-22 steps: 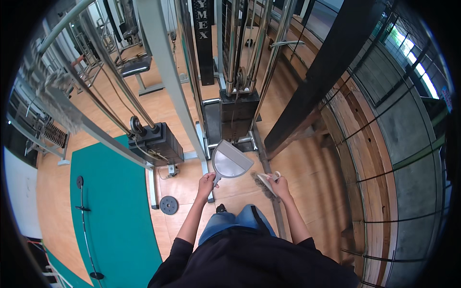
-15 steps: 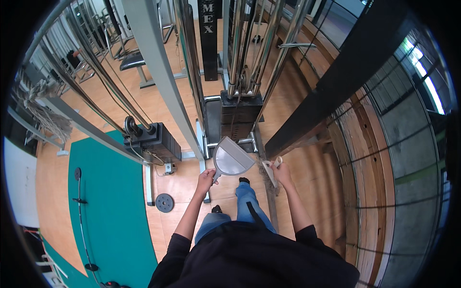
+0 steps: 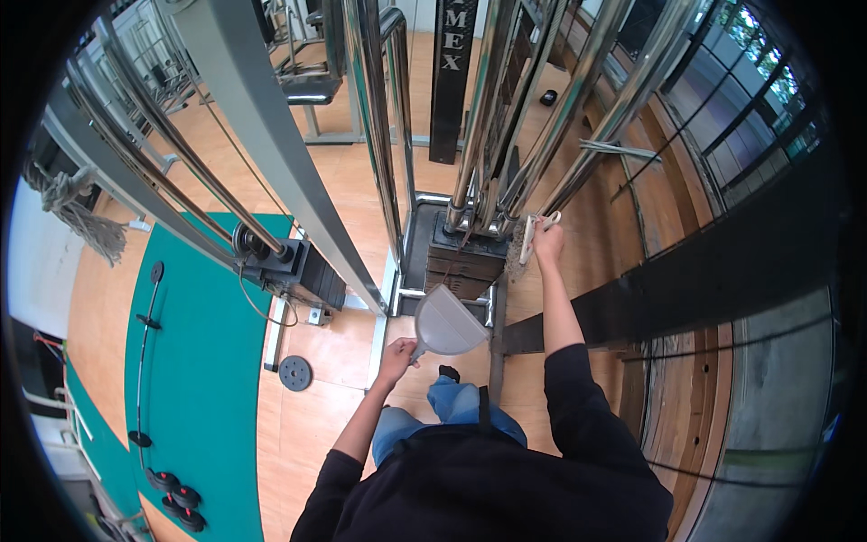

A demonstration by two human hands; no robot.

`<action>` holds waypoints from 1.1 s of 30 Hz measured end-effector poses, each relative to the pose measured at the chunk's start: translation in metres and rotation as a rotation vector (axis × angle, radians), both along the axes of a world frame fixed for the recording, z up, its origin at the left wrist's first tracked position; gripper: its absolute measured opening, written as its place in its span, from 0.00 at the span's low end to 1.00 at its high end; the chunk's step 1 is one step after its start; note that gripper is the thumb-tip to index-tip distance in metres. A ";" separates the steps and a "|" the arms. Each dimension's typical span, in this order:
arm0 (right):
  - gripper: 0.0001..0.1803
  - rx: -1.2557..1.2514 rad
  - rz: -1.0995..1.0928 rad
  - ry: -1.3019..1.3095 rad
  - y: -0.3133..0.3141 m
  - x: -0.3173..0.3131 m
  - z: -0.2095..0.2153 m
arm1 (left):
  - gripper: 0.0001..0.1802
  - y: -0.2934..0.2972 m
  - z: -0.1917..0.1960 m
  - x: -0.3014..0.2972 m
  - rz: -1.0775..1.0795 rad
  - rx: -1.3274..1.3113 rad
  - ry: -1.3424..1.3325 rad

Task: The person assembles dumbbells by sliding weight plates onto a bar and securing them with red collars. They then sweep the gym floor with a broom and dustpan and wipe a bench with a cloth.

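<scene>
Left hand (image 3: 398, 359): wrapped round the handle of a grey plastic fan-shaped dustpan (image 3: 448, 327), which extends ahead and rightward of it. Right hand (image 3: 548, 242): gripping a pale-handled brush (image 3: 526, 242) with brownish bristles, along that hand's left side. Black block-shaped weight stack (image 3: 465, 264): left of the right hand. Progress: both implements held — amount done or left cannot be told. Writing: pale capitals (image 3: 453, 41) on a black upright (image 3: 447, 117), ahead of both hands.
</scene>
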State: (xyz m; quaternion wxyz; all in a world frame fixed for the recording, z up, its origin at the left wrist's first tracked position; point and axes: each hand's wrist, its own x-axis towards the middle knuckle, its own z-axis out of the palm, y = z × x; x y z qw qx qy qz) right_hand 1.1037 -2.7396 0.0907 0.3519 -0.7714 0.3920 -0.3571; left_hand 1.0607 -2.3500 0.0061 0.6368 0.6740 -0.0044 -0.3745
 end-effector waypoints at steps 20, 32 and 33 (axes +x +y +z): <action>0.15 0.374 0.244 0.145 0.062 -0.037 0.010 | 0.13 -0.088 -0.036 0.025 0.013 -0.052 -0.036; 0.09 -0.047 0.586 0.452 0.114 -0.066 0.017 | 0.14 -0.091 -0.039 0.032 -0.014 -0.047 -0.070; 0.10 -0.096 0.557 0.418 0.114 -0.066 0.027 | 0.14 -0.089 -0.037 0.032 -0.023 -0.035 -0.070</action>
